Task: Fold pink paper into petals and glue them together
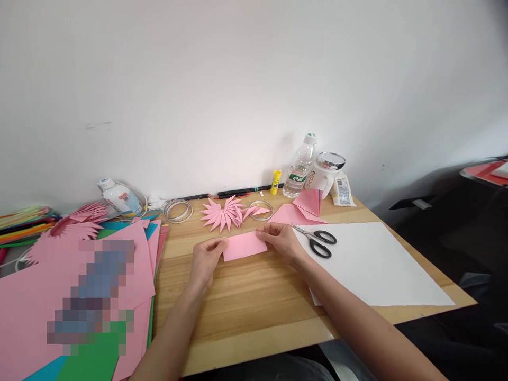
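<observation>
A small pink paper rectangle [245,246] is stretched between my two hands, a little above the wooden table [238,307]. My left hand [207,258] pinches its left end between thumb and fingers. At the right end, the fingers of my right hand [281,239] are closed on the top corner. Behind the paper lies a pink folded-paper star [222,212] with many points. Black-handled scissors [320,243] rest on a white sheet [373,264] to the right of my right hand, and folded pink paper [301,209] lies just beyond them.
Coloured paper sheets [138,264] are piled on the left, with a pink pleated piece [75,227] on top. Along the wall stand a white bottle [121,198], a glue stick [275,182], a water bottle [299,169] and a mug [323,172]. Tape rolls [178,211] lie near the wall.
</observation>
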A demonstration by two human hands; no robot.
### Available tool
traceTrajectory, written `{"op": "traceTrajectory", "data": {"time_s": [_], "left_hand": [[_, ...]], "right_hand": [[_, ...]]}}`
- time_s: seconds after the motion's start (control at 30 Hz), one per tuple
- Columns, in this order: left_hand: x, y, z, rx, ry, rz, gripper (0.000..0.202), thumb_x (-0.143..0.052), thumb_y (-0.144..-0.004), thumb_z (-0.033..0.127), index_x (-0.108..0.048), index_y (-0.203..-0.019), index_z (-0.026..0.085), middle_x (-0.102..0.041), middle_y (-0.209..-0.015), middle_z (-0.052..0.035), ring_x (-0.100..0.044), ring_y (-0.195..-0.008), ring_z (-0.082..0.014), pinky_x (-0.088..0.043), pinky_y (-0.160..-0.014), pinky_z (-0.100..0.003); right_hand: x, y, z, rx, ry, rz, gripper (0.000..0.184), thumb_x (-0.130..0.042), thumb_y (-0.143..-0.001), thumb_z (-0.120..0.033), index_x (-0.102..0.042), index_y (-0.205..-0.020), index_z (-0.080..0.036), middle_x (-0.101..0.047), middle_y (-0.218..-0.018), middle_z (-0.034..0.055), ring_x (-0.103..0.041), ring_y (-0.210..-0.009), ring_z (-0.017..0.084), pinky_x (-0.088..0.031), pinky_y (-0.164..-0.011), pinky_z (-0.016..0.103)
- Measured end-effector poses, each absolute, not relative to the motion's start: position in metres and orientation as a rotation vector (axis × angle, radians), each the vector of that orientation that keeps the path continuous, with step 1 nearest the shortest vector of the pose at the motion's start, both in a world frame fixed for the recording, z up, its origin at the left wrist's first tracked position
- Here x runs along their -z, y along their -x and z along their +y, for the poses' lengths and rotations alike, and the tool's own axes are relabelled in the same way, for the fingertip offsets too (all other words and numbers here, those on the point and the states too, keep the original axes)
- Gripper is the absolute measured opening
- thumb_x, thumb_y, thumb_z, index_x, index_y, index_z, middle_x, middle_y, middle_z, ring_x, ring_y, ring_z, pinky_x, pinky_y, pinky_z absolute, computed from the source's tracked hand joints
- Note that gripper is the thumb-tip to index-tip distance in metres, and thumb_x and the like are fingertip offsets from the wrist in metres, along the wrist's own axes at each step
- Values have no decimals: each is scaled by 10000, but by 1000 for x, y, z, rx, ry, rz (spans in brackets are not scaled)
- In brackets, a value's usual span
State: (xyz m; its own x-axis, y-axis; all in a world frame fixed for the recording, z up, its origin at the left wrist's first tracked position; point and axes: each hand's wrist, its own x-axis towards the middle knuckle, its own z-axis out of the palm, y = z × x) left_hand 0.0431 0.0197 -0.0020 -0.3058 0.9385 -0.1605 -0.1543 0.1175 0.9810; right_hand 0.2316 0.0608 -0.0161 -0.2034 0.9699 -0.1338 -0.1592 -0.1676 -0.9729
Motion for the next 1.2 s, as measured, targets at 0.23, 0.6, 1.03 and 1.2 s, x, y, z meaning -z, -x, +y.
{"op": "traceTrajectory", "data": {"time_s": [0.23, 0.6, 1.03, 1.2], "left_hand": [[3, -38, 19, -1352, -853, 1359, 268, -808, -422, 298, -720, -610, 129, -682, -600, -54, -558, -540, -125, -430, -542, -236], [2, -35, 20, -1351, -824, 1353, 331, -827, -357, 324, -699, -584, 120, -665, -575, -57, -577, -535, -130, -461, -566, -266], [16, -29, 25, -1057, -1312, 1794, 47, -644, -515, 146, -634, -477, 171, -591, -479, -10, -503, -468, -133, -314, -479, -228], [11, -34, 22, -857, -1454, 1988, 86, -613, -579, 130, -616, -514, 186, -578, -497, 5, -510, -499, -141, -294, -496, -235]], "right_hand": [[18, -233, 62, -1567, 1108, -1137, 301, -765, -544, -360, -650, -694, -126, -616, -614, 5, -519, -519, 94, -402, -493, 219], [17, -236, 61, -1558, 1109, -1240, 297, -745, -546, -382, -638, -686, -143, -626, -604, 8, -560, -536, 117, -474, -540, 258], [25, -231, 60, -998, 1455, -1836, 73, -589, -632, -142, -642, -622, -191, -639, -621, 23, -569, -601, 161, -382, -537, 249], [16, -227, 54, -820, 1584, -1988, 120, -564, -660, -116, -651, -694, -192, -633, -699, 27, -565, -678, 160, -365, -607, 247]]}}
